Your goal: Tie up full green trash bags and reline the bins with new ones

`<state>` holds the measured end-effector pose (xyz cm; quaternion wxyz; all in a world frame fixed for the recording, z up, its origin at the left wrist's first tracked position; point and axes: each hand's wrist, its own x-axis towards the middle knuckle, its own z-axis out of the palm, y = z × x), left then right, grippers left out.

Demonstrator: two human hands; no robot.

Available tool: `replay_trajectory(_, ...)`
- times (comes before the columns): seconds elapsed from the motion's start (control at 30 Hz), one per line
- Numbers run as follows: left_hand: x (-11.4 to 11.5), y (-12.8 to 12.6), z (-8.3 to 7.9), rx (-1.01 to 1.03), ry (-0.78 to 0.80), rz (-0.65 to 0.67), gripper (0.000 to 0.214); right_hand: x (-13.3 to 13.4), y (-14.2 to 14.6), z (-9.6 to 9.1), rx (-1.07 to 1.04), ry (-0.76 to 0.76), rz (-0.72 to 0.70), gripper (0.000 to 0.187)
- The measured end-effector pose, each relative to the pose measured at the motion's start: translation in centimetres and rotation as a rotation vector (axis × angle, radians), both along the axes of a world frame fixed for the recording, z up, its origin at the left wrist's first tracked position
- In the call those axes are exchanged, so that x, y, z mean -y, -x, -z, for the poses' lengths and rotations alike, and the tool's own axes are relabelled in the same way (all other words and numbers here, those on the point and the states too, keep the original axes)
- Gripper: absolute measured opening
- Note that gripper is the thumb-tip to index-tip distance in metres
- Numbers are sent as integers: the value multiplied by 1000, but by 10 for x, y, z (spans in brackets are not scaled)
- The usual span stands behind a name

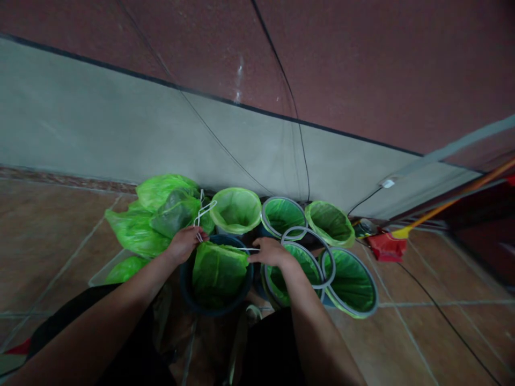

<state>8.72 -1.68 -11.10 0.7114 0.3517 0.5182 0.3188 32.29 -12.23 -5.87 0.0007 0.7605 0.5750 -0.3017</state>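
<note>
Left hand (186,244): pinching the white string (205,208), loop poking up.
Right hand (272,251): gripping string too, looks like; keep tension even.
Green bag (219,271): down inside the blue bin (217,311); go easy, film looks thin.
Lined bins (285,214): crowding the right, don't bump 'em.

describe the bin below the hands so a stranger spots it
Below the grey wall, green-lined bins crowd the floor. At the near row's left end, under left hand and right hand, stands a dark blue bin. Its front rim shows bare, while its neighbours' carry bags or grey rings.
</note>
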Motion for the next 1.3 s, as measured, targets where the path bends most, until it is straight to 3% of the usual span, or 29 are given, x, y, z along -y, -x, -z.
replay_trajectory(0.07, -3, 4, 0, -2, 0, 5, 15, 6, 7, 3, 21, 159, -73, 19)
replay_trajectory(0.1, -3, 5, 1, -3, 0, 3, 14, 7, 10, 5, -18, 170, -102, 20)
replay_trajectory(0.23, 0, 1, 6, 0, -67, 22, 17, 2, 27, 11, -563, -131, -130, 29)
replay_trajectory(0.3, 4, -4, 9, 0, -147, 72, 20, -3, 36, 10, -773, -204, -100, 36)
replay_trajectory(0.47, 10, -13, 8, -14, -297, 152, 27, -15, 55, 0, -798, -217, -150, 36)
replay_trajectory(0.63, 15, -15, 2, -20, -298, 257, 27, -22, 62, -6, -697, -291, -139, 34)
replay_trajectory(0.8, 23, -18, 3, -82, -394, 578, 20, -26, 59, -5, -808, -299, -311, 34)
replay_trajectory(0.9, 27, -19, 3, -80, -436, 734, 17, -30, 55, 2, -841, -287, -243, 36)
replay_trajectory(1.03, 29, -18, 3, -50, -469, 842, 15, -36, 51, 14, -903, -255, -97, 37)
replay_trajectory(1.13, 28, -19, 9, -120, -519, 793, 31, -38, 48, 22, -855, -304, -33, 37)
replay_trajectory(1.23, 27, -20, 18, -154, -473, 719, 38, -39, 41, 26, -616, -469, 168, 38)
replay_trajectory(1.3, 27, -20, 20, -148, -411, 682, 38, -36, 36, 27, -456, -510, 236, 48)
